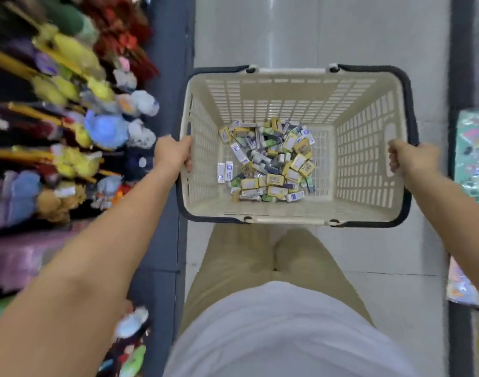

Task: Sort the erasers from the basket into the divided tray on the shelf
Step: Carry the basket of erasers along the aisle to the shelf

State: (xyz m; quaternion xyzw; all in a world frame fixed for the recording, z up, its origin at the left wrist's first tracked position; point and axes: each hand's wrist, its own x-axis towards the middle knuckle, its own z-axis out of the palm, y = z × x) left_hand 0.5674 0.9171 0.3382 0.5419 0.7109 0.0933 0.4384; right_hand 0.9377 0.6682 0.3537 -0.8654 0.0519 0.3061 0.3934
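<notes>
The left grip (173, 155) and right grip (412, 159) each curled round a side rim of the cream slotted basket (287, 93); between them, small yellow, white and green erasers (271, 161) lay heaped inside.

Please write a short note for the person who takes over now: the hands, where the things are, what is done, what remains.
Left hand grips the basket by its left rim; right hand grips the right rim.
The erasers lie heaped on the basket's bottom, yellow, white and green packs mixed.
The divided tray is not in view; soft toys fill the shelf on the left.
Done: no sorting visible. Left: reach the tray, then sort the erasers into it.
</notes>
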